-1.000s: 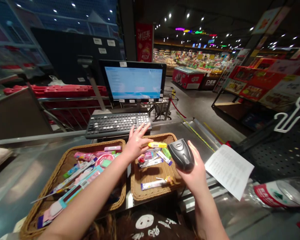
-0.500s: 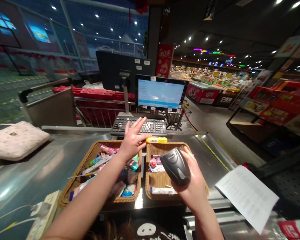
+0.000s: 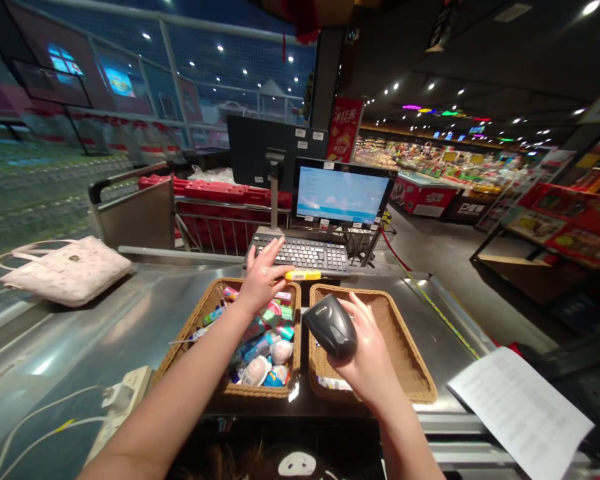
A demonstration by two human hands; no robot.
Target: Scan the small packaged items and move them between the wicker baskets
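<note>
My left hand (image 3: pixel 261 280) is in front of the keyboard (image 3: pixel 310 255), its fingertips over the keys' near left part. It pinches a small yellow packet (image 3: pixel 303 275) with a barcode label, which sticks out to the right. In my right hand (image 3: pixel 367 353) is a black barcode scanner (image 3: pixel 331 327), its head tilted up and left towards the packet. Below my left forearm, a wicker basket (image 3: pixel 296 360) holds several small colourful packaged goods. Under the scanner, a second wicker basket (image 3: pixel 420 373) has a few packets, partly hidden by my right hand.
Behind the keyboard stands a lit screen (image 3: pixel 343 193). A pink handbag (image 3: pixel 77 267) lies on the metal counter (image 3: pixel 150 287) at left. A power strip (image 3: pixel 125 407) with cables is at the near left. A printed paper sheet (image 3: pixel 520 407) lies at right.
My view has turned a little left, so the scene sits farther right. Relative to the counter, both hands have moved left, carrying the yellow packet and the scanner.
</note>
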